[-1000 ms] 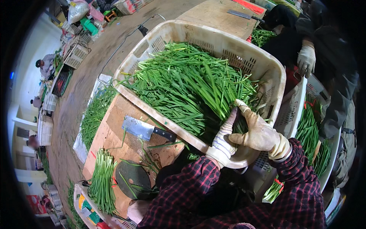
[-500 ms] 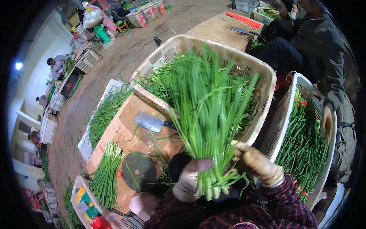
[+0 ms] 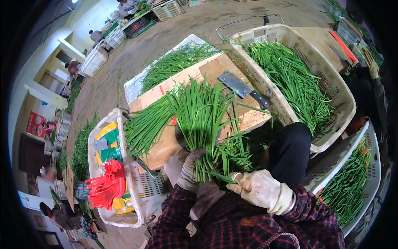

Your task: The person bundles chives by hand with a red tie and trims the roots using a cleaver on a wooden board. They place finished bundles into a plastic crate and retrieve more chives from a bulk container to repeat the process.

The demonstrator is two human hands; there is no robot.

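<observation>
My left hand (image 3: 191, 169), in a pale glove, is closed round the lower stalks of a bunch of garlic chives (image 3: 198, 118). The leaves fan out away from me over the wooden board (image 3: 159, 145). Beside its base, my gloved right hand (image 3: 263, 189) is closed on a few loose chive leaves (image 3: 224, 177) stretching toward the bunch. Loose trimmings (image 3: 238, 154) hang over my lap. Another chive bunch (image 3: 147, 120) lies on the board at the left, with a bit of red tie by it. A cleaver (image 3: 236, 84) with a black handle rests on the board's far right.
At right stands a large crate (image 3: 286, 110) of loose chives; nearer, another crate (image 3: 375, 178) holds red-tied bunches. A left-hand basket (image 3: 134, 207) contains red ties (image 3: 110, 186) and yellow-green packets. More chives (image 3: 178, 62) lie on a white sheet beyond the board. People work farther off.
The view has swung left. The chive bunch has moved from in front of the large crate to over the board. My right hand has drawn away from the bunch with a few leaves.
</observation>
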